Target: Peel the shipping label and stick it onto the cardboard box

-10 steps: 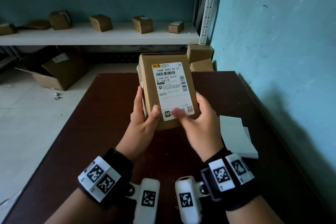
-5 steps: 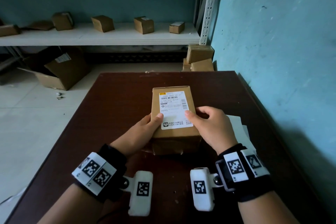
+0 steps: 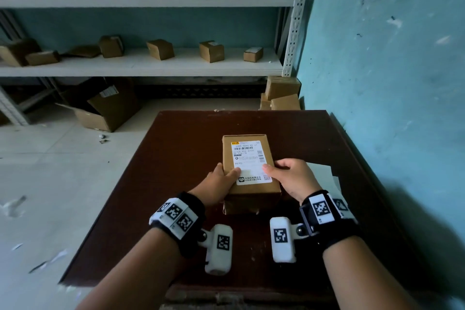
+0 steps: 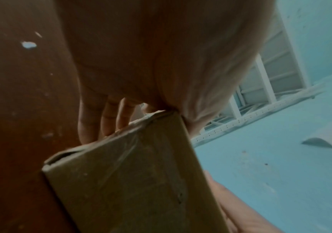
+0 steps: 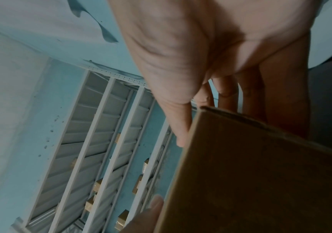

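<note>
A brown cardboard box (image 3: 227, 153) lies flat on the dark wooden table (image 3: 176, 148), with a white shipping label (image 3: 249, 158) stuck on its top face. My left hand (image 3: 221, 181) grips the box's left side, thumb on the label's lower left part. My right hand (image 3: 289, 176) grips the right side, thumb on the label's right edge. In the left wrist view the box (image 4: 141, 173) fills the lower middle, with fingers (image 4: 105, 119) down its far side. The right wrist view shows the box (image 5: 261, 173) with my thumb (image 5: 179, 123) lying along its top edge.
White backing sheets (image 3: 324, 173) lie on the table just right of my right hand. A teal wall (image 3: 390, 83) runs along the table's right edge. White shelving (image 3: 151, 63) with several small boxes stands beyond, and an open carton (image 3: 108, 111) sits on the floor.
The box, held up tilted towards me a second ago, has come down flat onto the table. Both hands moved down with it and now hold its sides.
</note>
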Demonstrator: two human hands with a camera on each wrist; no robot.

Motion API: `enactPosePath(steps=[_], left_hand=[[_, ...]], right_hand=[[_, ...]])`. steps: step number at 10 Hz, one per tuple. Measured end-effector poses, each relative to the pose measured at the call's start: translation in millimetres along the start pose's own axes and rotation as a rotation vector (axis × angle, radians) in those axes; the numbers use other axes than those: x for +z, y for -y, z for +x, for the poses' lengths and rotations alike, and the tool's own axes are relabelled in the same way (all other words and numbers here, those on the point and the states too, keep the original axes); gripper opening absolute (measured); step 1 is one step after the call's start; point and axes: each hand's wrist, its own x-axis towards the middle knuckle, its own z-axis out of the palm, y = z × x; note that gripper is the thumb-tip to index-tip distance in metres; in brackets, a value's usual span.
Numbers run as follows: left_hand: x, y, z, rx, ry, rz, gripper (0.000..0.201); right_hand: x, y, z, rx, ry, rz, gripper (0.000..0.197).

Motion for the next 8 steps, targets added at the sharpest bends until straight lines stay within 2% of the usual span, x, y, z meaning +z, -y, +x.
enactPosePath(steps=[1, 2, 3, 4, 6, 7, 8], left_hand=[[1.1, -8.9, -11.0, -0.012, -0.014, 0.142, 0.062], [4.7, -5.4, -15.5, -0.044, 0.005, 0.182, 0.069], [6.5, -7.2, -31.5, -0.099, -0.019, 0.183, 0.062], [12.6, -9.6, -42.2, -0.155, -0.042, 0.196, 0.054], [18.0, -14.0, -63.1, -0.196, -0.108, 0.255, 0.052], [15.7, -22.4, -78.7, -0.277, -0.075, 0.275, 0.052], [9.8, -30.8, -86.5, -0.256, -0.091, 0.307, 0.053]], right_hand=[[-4.2, 4.9, -6.4, 0.024, 0.022, -0.049, 0.039], [-5.5, 8.3, -16.0, 0.052, 0.037, -0.092, 0.050], [-1.3, 12.7, -36.0, 0.086, 0.052, -0.177, 0.054], [3.8, 16.0, -45.1, 0.093, 0.053, -0.252, 0.053], [7.0, 28.1, -62.6, 0.119, 0.097, -0.378, 0.048], [6.5, 26.3, -66.2, 0.126, 0.150, -0.412, 0.051], [4.8, 23.6, -63.5, 0.137, 0.183, -0.472, 0.059]])
